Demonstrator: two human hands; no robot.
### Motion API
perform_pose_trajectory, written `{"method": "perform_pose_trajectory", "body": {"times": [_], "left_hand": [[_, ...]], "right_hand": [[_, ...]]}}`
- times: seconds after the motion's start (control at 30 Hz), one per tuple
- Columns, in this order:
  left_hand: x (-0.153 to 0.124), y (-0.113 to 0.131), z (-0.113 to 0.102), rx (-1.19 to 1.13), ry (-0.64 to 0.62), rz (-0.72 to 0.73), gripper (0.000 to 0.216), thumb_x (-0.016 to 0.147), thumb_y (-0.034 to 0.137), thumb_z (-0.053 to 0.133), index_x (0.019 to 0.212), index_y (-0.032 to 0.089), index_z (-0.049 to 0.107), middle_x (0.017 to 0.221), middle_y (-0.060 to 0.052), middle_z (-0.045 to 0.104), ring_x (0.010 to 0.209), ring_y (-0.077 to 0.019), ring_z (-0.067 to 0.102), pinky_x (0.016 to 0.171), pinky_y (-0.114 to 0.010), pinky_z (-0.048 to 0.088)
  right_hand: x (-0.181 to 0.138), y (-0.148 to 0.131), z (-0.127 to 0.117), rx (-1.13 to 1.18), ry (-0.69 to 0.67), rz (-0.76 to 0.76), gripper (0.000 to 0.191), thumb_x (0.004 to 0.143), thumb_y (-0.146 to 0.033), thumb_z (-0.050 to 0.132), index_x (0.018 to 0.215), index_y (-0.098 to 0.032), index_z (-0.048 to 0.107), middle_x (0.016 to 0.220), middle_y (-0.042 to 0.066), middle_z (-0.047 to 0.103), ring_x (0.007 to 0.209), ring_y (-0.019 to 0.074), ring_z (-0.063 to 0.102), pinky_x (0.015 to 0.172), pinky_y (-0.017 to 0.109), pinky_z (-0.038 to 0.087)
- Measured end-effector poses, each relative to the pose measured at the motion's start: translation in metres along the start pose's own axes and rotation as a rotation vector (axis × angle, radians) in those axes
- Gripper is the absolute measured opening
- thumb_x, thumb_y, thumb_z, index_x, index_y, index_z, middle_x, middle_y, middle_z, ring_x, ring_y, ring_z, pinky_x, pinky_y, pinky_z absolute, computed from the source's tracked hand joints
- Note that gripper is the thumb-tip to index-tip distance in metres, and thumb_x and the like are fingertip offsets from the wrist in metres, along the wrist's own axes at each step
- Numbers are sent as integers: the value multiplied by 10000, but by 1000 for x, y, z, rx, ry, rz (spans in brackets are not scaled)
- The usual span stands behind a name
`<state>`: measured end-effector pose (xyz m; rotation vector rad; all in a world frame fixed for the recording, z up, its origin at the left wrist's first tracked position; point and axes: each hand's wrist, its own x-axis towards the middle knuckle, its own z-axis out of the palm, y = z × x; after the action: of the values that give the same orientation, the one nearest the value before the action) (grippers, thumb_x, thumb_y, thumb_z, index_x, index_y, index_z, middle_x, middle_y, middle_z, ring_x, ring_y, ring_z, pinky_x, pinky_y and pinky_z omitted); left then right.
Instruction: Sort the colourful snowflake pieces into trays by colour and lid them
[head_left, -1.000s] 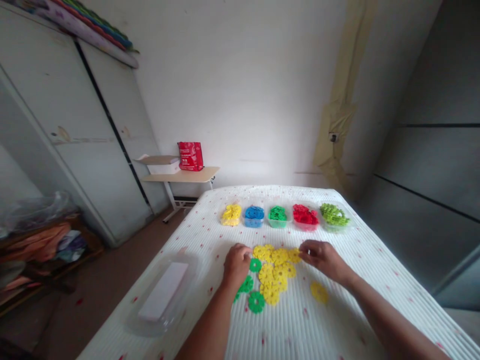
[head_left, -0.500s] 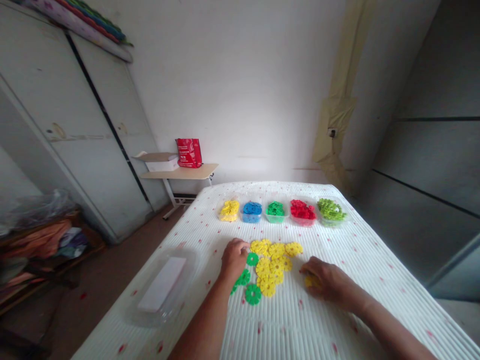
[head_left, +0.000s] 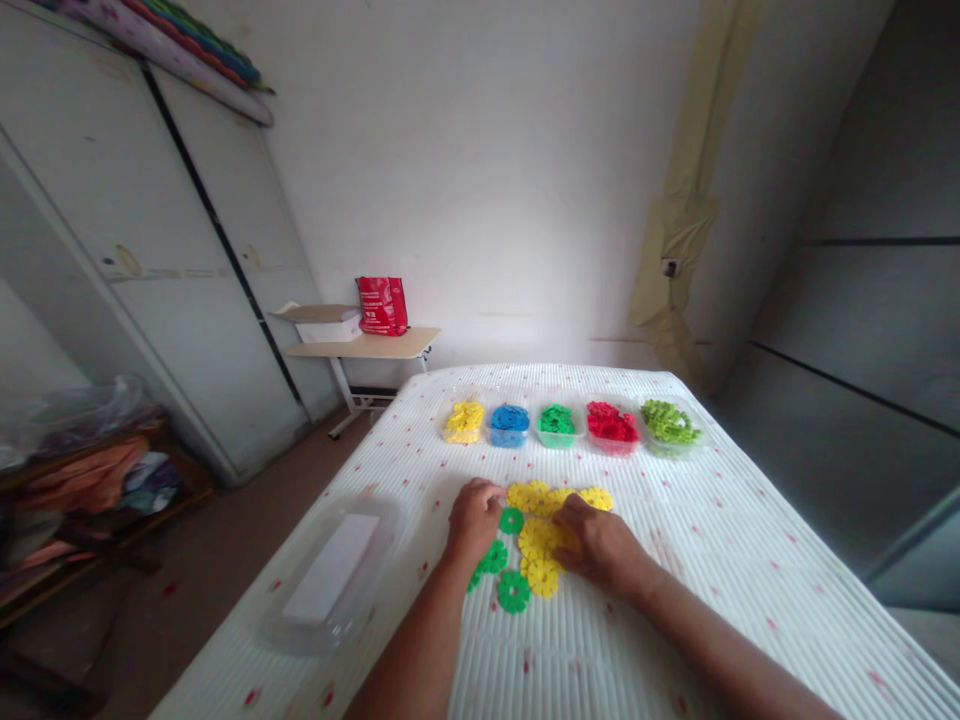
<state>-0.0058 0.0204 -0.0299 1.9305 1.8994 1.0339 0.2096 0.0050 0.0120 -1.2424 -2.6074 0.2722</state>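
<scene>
Discs in yellow [head_left: 538, 538], round with no long axis, lay clustered on a spotted cloth [head_left: 570, 650], partly beneath our right hand [head_left: 598, 541], most to its left. That hand was the nearer; its fingers bent down over them, though we could not tell whether they pinched one. Our left hand [head_left: 475, 520] curled beside green discs [head_left: 514, 592], its grasp hidden from us.

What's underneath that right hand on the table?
Yellow flower-shaped pieces show at the left and far sides of the right hand. The hand covers whatever lies directly beneath it, so I can't tell how many are hidden there or whether it grips one.
</scene>
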Motion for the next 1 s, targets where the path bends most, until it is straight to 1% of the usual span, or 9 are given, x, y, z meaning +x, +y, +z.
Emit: {"method": "perform_pose_trajectory", "body": {"times": [0.1,0.2,0.33,0.47,0.63,0.77,0.9,1.0], "left_hand": [[0,0,0,-1,-3,-2,246,732,40,482,808,166,680,892,-40,659,899,-139,574,871,-274,421],[0,-2,1,-6,4,1,241,732,44,485,802,167,680,881,-38,657,896,-139,574,867,-268,420],[0,-3,2,-19,12,7,230,733,55,489,791,168,680,861,-36,657,879,-140,577,849,-263,425],[-1,-3,2,-14,13,10,248,725,43,478,796,173,677,864,-32,656,888,-142,575,858,-265,422],[-1,-2,2,-32,11,-6,243,722,52,489,798,185,677,869,-24,659,903,-141,575,873,-270,420],[0,-2,-3,-166,32,-51,246,717,64,477,805,172,680,863,-32,673,876,-140,594,841,-264,438],[2,-6,-8,-392,95,-159,260,724,117,456,836,166,686,876,-41,695,833,-150,618,781,-261,462],[5,-9,-11,-509,126,-217,243,708,169,476,818,154,692,826,-49,704,771,-165,629,725,-270,475]], "right_hand": [[3,-2,6,-42,-52,41,133,769,-250,541,879,-184,579,973,64,572,803,161,594,681,235,441],[2,-4,5,-75,-88,50,127,776,-233,517,875,-181,579,969,66,576,804,157,594,676,230,431],[2,-5,4,-102,-91,39,174,750,-238,522,906,-188,581,987,61,580,797,157,593,652,228,413],[4,-4,3,-85,-84,36,190,721,-235,527,896,-186,583,971,54,586,776,153,590,627,228,391],[8,-5,1,-80,-119,44,239,693,-245,541,922,-185,577,962,48,602,763,158,590,602,232,368],[12,-7,0,-110,-123,14,243,672,-223,534,904,-170,581,938,57,619,771,174,595,619,247,371],[15,-11,-3,-127,-147,18,244,657,-209,537,895,-175,587,923,63,639,782,185,601,634,252,377],[15,-14,-6,-117,-160,-1,252,647,-219,554,894,-179,584,922,61,645,786,189,605,637,252,384]]}}
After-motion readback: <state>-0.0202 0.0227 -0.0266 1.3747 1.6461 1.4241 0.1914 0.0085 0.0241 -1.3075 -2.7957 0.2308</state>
